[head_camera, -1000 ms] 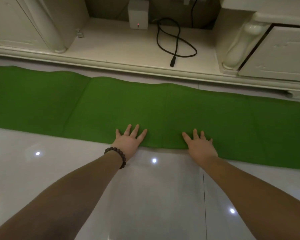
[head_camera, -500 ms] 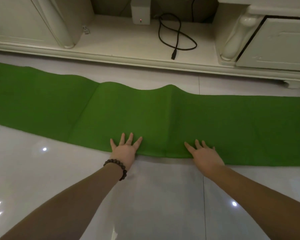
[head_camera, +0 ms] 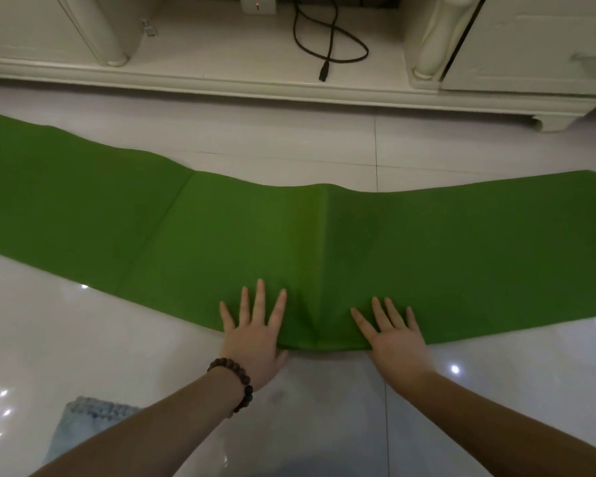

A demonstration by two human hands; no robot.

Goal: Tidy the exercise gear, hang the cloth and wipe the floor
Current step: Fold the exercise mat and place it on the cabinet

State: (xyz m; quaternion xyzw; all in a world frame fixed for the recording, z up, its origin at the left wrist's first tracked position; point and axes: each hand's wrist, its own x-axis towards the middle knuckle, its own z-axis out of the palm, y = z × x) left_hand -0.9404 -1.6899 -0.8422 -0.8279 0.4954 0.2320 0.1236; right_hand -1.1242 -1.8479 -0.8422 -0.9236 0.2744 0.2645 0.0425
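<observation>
green mat [head_camera: 427, 242]: matt, soft-looking sheet, foam or rubber by the look, creased in straight fold lines. floor [head_camera: 135, 346]: glossy pale tiles, smooth, mirroring ceiling lights as bright spots, thin dark grout lines. cabinet [head_camera: 221, 77]: cream painted finish, smooth with a low sheen, moulded edge and turned columns. cable [head_camera: 327, 46]: black, smooth plastic or rubber sheath. bracelet [head_camera: 236, 382]: dark round beads, wood-like, dull polish. cloth [head_camera: 83, 421]: grey-blue, knitted or looped texture, rough.
</observation>
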